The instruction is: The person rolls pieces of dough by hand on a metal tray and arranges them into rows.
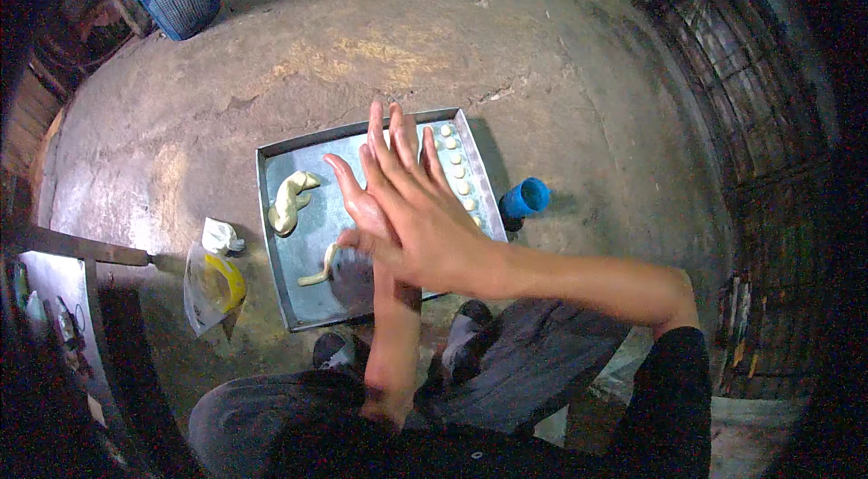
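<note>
My right hand [425, 230] lies across my left hand [362, 203], palms together, both with fingers stretched out, above a shallow metal tray [262, 176] on the floor. Whatever may be between the palms is hidden. A thin pale dough strip [312, 278] shows just left of my left wrist; I cannot tell whether it touches the hands. A larger irregular dough lump [291, 203] lies at the tray's left, and several small round dough pieces [459, 173] form a row along its right side.
A blue cup [524, 197] stands right of the tray. A clear bag with something yellow [221, 284] and a white bundle [220, 235] lie left, beside a wooden-edged stand [90, 248]. A blue basket [179, 0] is far left. Dark slatted panels [723, 72] line the right.
</note>
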A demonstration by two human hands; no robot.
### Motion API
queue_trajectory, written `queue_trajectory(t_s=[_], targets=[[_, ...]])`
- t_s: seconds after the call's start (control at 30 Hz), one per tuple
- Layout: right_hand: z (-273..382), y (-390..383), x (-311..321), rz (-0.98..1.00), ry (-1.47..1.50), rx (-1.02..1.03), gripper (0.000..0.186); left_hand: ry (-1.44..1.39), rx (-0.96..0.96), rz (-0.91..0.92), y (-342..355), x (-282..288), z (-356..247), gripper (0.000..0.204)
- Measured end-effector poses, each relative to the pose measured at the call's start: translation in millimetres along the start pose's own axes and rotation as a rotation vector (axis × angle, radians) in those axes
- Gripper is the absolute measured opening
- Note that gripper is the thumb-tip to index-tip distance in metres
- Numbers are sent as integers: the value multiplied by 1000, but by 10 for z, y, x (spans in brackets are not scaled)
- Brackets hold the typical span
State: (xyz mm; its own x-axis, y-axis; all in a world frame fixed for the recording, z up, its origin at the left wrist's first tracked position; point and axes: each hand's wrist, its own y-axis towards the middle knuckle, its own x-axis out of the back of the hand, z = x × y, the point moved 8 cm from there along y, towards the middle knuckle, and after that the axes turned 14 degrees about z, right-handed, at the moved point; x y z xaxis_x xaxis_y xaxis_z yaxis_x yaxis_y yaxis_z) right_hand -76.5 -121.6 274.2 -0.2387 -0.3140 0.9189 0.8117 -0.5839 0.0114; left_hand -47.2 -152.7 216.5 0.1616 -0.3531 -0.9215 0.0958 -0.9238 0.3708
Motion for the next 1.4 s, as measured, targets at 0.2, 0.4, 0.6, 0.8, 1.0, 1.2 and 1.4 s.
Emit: queue_trajectory(t_s=[0.2, 0.4, 0.6, 0.8, 1.0, 1.2, 1.4], targets=[[-494, 160, 308, -65, 155, -213, 102, 67, 19, -44, -17, 9, 300, 91], [78, 96, 161, -1, -187, -29, 95, 72, -11, -63, 12, 54, 300, 93], [-419, 49, 40, -95, 151, -108, 97, 19, -12, -15, 52, 112, 161, 94], [-324, 158, 266, -118, 131, -105, 94, 43, 5, -70, -17, 74, 369, 94], [34, 124, 20, -4, -72, 14, 88, -1, -36, 3, 23, 111, -59, 94], [-312, 191, 317, -133, 64, -113, 94, 43, 15, -68, -68, 57, 348, 95], [127, 169, 181, -17, -142, 36, 89, 23, -30, -30, -71, 110, 106, 95]])
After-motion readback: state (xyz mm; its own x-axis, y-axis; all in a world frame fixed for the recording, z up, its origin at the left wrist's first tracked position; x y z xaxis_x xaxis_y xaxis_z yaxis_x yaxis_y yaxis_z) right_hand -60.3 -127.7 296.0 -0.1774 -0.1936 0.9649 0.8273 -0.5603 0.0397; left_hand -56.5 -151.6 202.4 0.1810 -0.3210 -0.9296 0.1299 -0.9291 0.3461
